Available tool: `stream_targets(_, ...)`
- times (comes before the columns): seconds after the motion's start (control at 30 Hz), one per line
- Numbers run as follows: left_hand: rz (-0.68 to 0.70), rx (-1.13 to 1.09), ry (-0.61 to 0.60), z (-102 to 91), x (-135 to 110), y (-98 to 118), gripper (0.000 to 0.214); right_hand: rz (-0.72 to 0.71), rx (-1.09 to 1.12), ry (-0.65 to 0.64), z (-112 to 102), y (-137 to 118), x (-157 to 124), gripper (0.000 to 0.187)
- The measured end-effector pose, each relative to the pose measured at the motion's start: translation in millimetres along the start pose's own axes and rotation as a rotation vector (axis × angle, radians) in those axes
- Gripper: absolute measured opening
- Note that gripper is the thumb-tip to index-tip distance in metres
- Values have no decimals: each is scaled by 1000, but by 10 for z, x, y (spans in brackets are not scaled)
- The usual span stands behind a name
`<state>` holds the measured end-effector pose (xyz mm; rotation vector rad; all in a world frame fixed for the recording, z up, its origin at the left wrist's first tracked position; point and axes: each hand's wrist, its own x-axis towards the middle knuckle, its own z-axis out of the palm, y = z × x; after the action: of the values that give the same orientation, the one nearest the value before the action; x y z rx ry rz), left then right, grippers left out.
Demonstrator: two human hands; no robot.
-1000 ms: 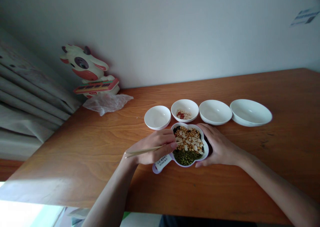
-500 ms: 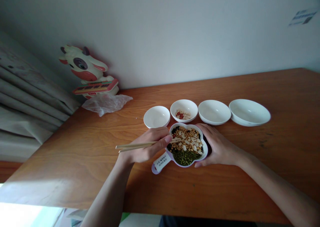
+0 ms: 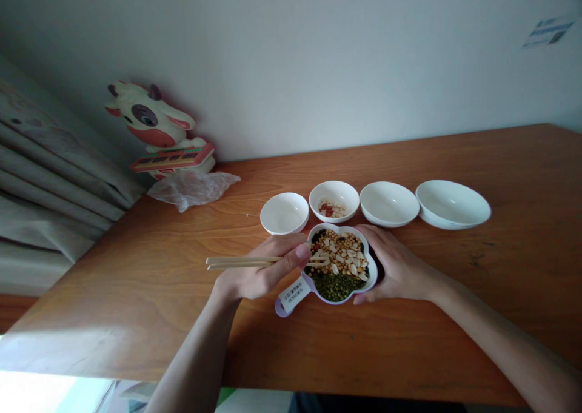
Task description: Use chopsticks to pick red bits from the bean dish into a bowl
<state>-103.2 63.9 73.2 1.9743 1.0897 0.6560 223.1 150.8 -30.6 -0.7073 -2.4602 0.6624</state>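
A white flower-shaped bowl [image 3: 369,261] with a handle holds mixed yellow beans, pale seeds, dark beans and green beans. My left hand [image 3: 259,270] is closed round a pair of wooden chopsticks [image 3: 240,261], whose tips reach into the bowl's left side. My right hand [image 3: 398,264] wraps the bowl's right side and steadies it on the wooden table [image 3: 159,267]. Behind it stand a row of white bowls: an empty small bowl [image 3: 284,213], and a second small bowl [image 3: 334,201] with a few red and pale pieces.
Two larger empty white bowls [image 3: 389,204] [image 3: 453,204] continue the row to the right. A crumpled plastic bag [image 3: 193,187] and a cow-shaped toy [image 3: 154,128] sit at the back left by the wall. A curtain [image 3: 45,188] hangs at the left.
My left hand has drawn slightly left and the chopsticks have levelled out, their tips staying in the bowl. The right hand and the bowls have kept their places.
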Motion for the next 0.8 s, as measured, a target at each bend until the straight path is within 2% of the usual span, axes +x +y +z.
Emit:
stream_targets(0.1, -37, 20, 70, 41, -4, -36, 62, -6, -5, 0, 0, -6, 5, 136)
stream_targets(0.2, -32, 29, 88, 68, 11, -61, 67, -14, -8, 0, 2, -8, 8, 137)
stream_targets(0.4, 9, 64, 69, 62, 58, -1, 55, 4, 2, 2, -1, -7, 7, 138)
stream_targets(0.53, 0, -13, 34, 64, 42, 42, 52, 1, 17, 8, -5, -9, 6, 138)
stream_targets(0.7, -43, -67, 65, 69, 17, 47, 54, -2, 18, -6, -6, 5, -1, 138)
stream_targets(0.8, -87, -112, 40, 68, 11, 42, 51, -9, 20, -6, -10, 1, 2, 137)
